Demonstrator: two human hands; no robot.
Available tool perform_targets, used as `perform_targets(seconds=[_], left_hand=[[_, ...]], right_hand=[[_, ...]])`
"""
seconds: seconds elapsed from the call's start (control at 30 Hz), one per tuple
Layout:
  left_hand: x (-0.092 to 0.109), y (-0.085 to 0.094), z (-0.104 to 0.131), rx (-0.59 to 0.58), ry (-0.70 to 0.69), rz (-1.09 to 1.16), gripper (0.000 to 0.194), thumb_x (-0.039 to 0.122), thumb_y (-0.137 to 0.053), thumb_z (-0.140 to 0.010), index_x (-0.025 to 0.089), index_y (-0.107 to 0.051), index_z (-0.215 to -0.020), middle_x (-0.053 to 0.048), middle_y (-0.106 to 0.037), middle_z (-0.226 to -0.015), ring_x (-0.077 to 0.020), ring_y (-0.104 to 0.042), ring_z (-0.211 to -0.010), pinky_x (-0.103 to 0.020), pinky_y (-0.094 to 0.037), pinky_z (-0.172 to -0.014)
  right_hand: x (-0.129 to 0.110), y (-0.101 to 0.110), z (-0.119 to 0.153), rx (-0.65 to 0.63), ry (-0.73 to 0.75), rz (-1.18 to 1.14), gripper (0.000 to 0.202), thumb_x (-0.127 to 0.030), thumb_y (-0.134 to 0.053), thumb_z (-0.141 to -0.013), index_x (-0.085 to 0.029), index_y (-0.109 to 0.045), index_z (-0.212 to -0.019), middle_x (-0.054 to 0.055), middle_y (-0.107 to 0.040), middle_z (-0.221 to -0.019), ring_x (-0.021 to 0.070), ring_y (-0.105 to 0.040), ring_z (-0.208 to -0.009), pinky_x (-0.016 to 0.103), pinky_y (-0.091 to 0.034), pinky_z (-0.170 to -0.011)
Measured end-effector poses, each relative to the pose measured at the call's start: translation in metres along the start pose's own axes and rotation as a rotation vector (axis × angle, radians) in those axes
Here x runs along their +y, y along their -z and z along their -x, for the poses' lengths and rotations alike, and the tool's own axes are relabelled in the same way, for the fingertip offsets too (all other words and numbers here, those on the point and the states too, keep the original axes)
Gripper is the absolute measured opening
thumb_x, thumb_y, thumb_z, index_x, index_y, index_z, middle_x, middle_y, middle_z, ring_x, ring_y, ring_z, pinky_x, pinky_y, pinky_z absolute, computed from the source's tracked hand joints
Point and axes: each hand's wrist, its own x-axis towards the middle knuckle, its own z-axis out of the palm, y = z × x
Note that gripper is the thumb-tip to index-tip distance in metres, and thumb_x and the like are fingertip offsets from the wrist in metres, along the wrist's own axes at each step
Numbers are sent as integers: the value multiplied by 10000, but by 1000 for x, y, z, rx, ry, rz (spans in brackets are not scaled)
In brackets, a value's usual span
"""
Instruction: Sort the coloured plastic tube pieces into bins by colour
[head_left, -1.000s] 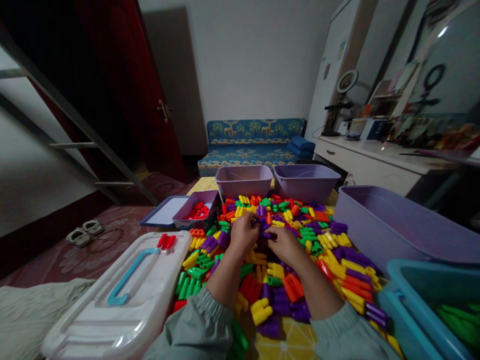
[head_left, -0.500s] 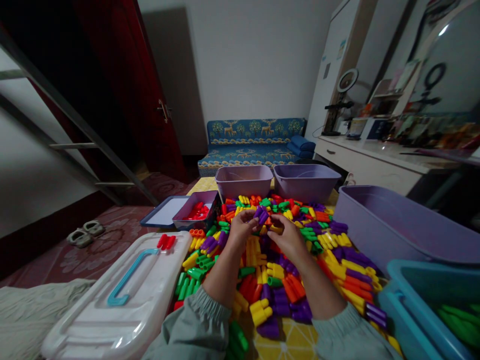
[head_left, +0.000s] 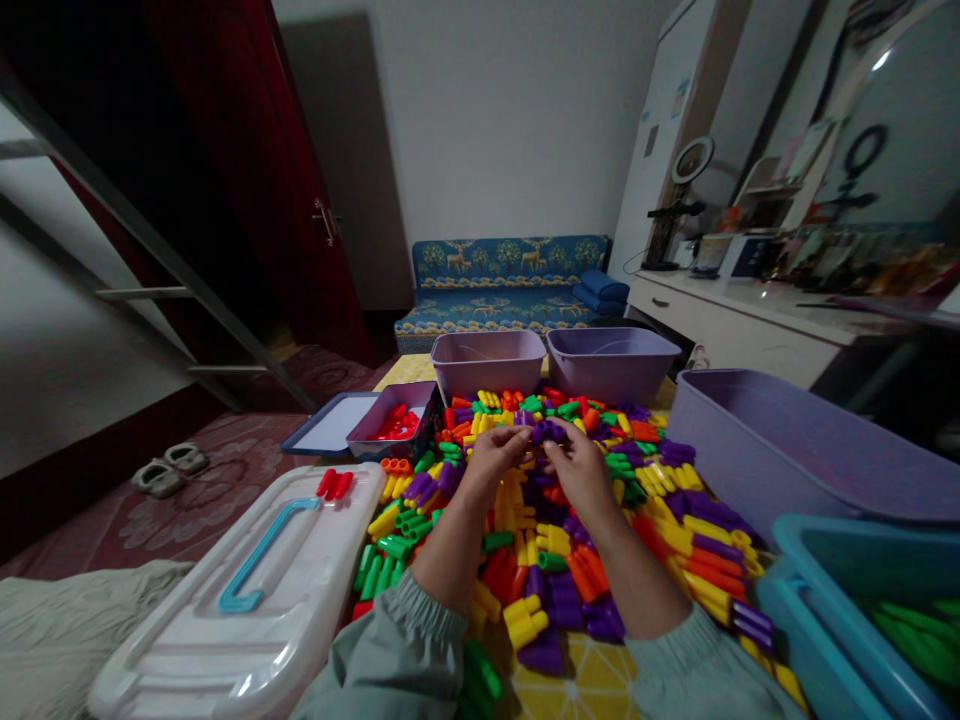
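Note:
A purple plastic building block [head_left: 549, 431] made of joined tubes is held up over a heap of similar blocks [head_left: 551, 540]. My right hand [head_left: 581, 468] is closed, thumb and fingers gripping that purple block. Beside the block's left end, my left hand [head_left: 495, 462] is closed in a pinch, its fingertips close against the block. Whether anything sits between those left fingertips is too small to make out. Yellow, red, orange, green and purple blocks lie beneath both hands.
Two purple tubs [head_left: 487, 362] stand behind the heap, and a larger purple tub [head_left: 795, 450] stands to the right. A teal bin [head_left: 810, 590] holds green pieces. On the left are a clear lid [head_left: 300, 580] bearing red blocks and a small box [head_left: 364, 445] of red pieces.
The purple block has moved right, from my left fingers into my right hand, and has turned. My left fingers have straightened into a pinch beside it.

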Motion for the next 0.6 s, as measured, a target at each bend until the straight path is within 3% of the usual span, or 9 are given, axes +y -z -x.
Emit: perform_targets(seconds=[0.13,0.23,0.4,0.5,0.6], left_hand=[[3,-4,2,-122,-22,86,483,440,-756,-688,124,-703,-1050,-98,-709,-976,-189,-651,-888,-296,-490,-822],[4,-13,4,-160,-10,206,440,408,-717,-735,137,-680,-1080,-103,-692,-1032,-193,-638,-938,-282,-485,-820],[6,-32,10,-142,170,263,170,190,-697,-719,110,-647,-861,-42,-636,-744,-109,-594,-642,-205,-466,-609],[23,-45,0,-99,276,212,79,97,-632,-735,112,-565,-696,-6,-536,-598,-81,-519,-517,-186,-428,-517],[59,-66,-27,-89,306,206,94,102,-565,-797,112,-556,-703,6,-494,-558,-62,-465,-472,-171,-418,-500]], right_hand=[[7,1,-7,42,10,-110,384,-377,-558,-736,-144,-657,-1024,103,-709,-948,226,-672,-825,342,-556,-708],[12,1,-9,40,-47,-194,368,-400,-588,-720,-145,-663,-975,98,-713,-939,230,-675,-808,358,-562,-705],[18,-8,-1,70,-121,-273,325,-333,-676,-638,-159,-659,-911,57,-715,-865,223,-686,-759,342,-574,-678],[10,-11,-8,117,-198,-497,245,-305,-742,-599,-162,-634,-767,29,-694,-705,213,-686,-694,323,-586,-637],[-23,-3,-46,220,-218,-783,255,-241,-787,-605,-176,-547,-661,7,-631,-560,200,-680,-626,313,-596,-586]])
